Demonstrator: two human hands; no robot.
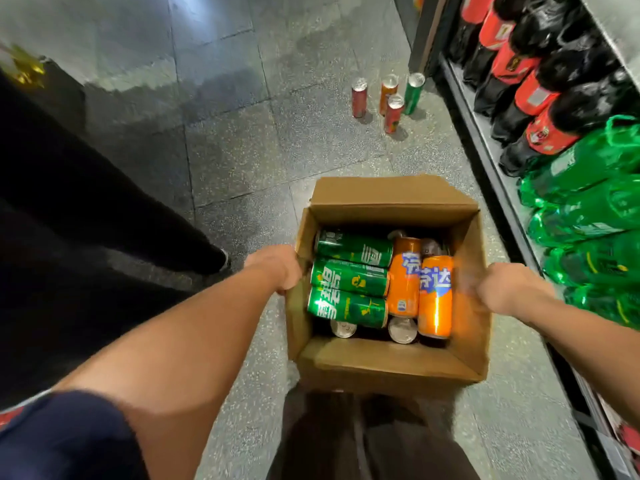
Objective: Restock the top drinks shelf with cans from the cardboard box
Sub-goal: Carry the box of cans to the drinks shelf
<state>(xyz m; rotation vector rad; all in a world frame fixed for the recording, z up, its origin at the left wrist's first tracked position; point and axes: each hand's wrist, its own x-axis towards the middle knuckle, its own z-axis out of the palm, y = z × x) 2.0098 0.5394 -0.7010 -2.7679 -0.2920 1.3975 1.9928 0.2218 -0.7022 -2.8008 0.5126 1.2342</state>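
An open cardboard box (391, 365) is in front of me, above my dark trousers. Inside it lie three green cans (349, 277) side by side and two orange cans (403, 282), with silver can tops (401, 329) showing beneath them. My left hand (277, 268) grips the box's left wall, fingers curled over its edge. My right hand (505, 285), blurred, holds the right wall. The top drinks shelf is out of view.
Several upright cans (393, 112), red, orange and green, stand on the grey tiled floor ahead. A low shelf (485, 147) on the right carries dark cola bottles (540, 98) and green bottles (588, 202). Another person's dark-clothed leg and shoe (221, 261) stand at my left.
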